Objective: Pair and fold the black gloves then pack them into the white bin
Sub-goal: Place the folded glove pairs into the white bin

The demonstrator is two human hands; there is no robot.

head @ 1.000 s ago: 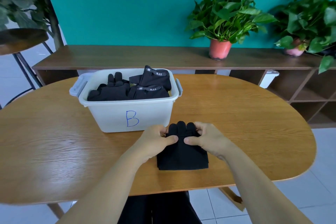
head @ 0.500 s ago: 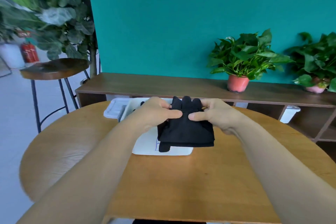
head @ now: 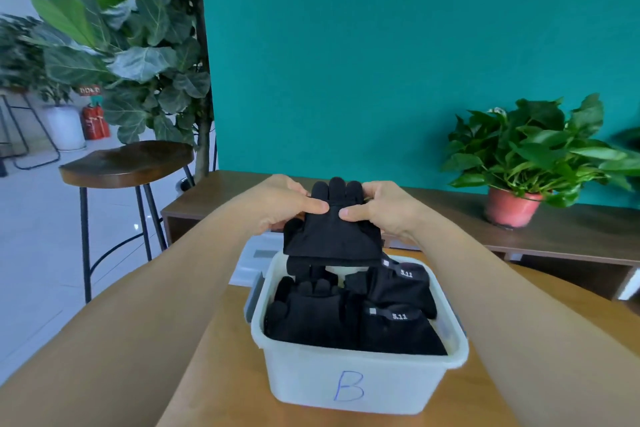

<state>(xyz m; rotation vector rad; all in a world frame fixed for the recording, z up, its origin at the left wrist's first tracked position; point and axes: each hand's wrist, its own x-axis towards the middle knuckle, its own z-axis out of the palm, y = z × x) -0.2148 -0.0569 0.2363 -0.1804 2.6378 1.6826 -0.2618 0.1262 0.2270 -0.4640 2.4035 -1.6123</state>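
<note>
Folded black glove pair [head: 330,236]: held above the far end of the white bin [head: 353,381]; left hand [head: 284,206] and right hand [head: 381,210] each pinch its top, grip closed on fabric. Bin holds further folded black gloves [head: 346,315].

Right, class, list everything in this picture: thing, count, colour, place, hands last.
oval wooden table: one, light brown, foreground
white plastic bin marked B: one, white, on table
packed black glove bundles: several, black, in the bin
folded pair of black fabric gloves: one, black, held above the bin
long wooden sideboard: one, dark brown, by teal wall
leafy plant, pink pot: one, green, on sideboard
round wooden stool: one, dark brown, left
large-leaved tree: one, green, behind stool
left hand, right hand: two, pinching the pair
</note>
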